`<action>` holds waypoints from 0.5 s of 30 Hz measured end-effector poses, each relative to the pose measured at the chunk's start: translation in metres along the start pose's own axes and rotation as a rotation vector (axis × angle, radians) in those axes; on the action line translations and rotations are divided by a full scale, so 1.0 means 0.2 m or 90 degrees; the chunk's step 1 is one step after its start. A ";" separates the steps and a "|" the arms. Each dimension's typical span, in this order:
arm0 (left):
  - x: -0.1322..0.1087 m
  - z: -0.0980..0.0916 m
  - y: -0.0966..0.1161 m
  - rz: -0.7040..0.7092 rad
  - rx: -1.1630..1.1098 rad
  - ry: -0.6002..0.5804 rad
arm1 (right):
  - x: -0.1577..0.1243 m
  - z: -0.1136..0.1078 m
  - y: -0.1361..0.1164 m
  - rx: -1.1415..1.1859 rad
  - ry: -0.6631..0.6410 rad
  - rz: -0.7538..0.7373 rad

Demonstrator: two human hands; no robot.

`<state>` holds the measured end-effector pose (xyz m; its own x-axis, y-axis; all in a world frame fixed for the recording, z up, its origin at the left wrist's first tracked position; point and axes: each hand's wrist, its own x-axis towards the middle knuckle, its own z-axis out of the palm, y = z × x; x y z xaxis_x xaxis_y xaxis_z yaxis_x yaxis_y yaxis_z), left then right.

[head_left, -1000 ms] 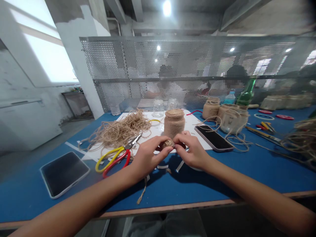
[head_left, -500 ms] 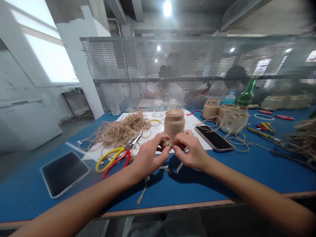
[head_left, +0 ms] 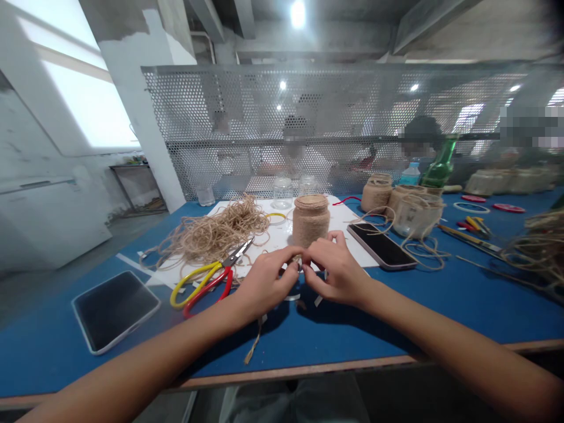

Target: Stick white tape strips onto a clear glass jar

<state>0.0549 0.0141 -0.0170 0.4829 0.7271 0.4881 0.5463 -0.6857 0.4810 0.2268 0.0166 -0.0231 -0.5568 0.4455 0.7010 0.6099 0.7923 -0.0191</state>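
My left hand [head_left: 264, 283] and my right hand [head_left: 335, 271] meet fingertip to fingertip over the blue table [head_left: 440, 305]. Both are closed in a pinch on a small twine-wrapped piece [head_left: 299, 259], now mostly hidden between the fingers. Just behind them stands a jar wrapped in jute twine [head_left: 311, 220] on a white sheet [head_left: 273, 235]. A loose heap of jute twine [head_left: 215, 232] lies to the left of the jar. Scissors with yellow and red handles [head_left: 205, 279] lie beside my left hand.
A tablet [head_left: 115, 308] lies at the front left, a phone [head_left: 381, 245] right of the jar. More twine-wrapped jars [head_left: 412, 211], a green bottle [head_left: 440, 166] and clear glass jars [head_left: 282, 192] stand further back. A perforated metal screen [head_left: 343, 117] closes the far side, with people behind it.
Both hands have sunk slightly toward the table and closed tighter together, so the small twine-wrapped piece is now nearly covered by the fingers.
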 end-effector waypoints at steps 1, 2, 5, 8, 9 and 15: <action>0.00 0.00 0.00 -0.004 -0.001 -0.004 | 0.00 0.00 0.00 0.001 -0.004 0.000; 0.00 0.00 0.00 -0.007 -0.002 -0.007 | 0.00 0.00 0.00 0.001 -0.008 0.001; 0.00 0.00 0.01 -0.016 -0.022 -0.010 | 0.00 0.00 0.00 0.004 -0.019 0.005; 0.00 0.00 0.01 -0.018 -0.052 -0.009 | 0.00 0.01 0.01 0.009 -0.027 0.009; 0.00 0.00 0.01 -0.017 -0.061 -0.010 | 0.01 0.01 0.01 0.010 -0.027 0.009; 0.00 0.00 -0.01 -0.016 -0.085 -0.021 | 0.00 0.00 0.01 0.004 -0.038 0.008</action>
<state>0.0539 0.0159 -0.0182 0.4935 0.7434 0.4514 0.4643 -0.6640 0.5860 0.2270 0.0182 -0.0231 -0.5826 0.4791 0.6565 0.6133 0.7892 -0.0317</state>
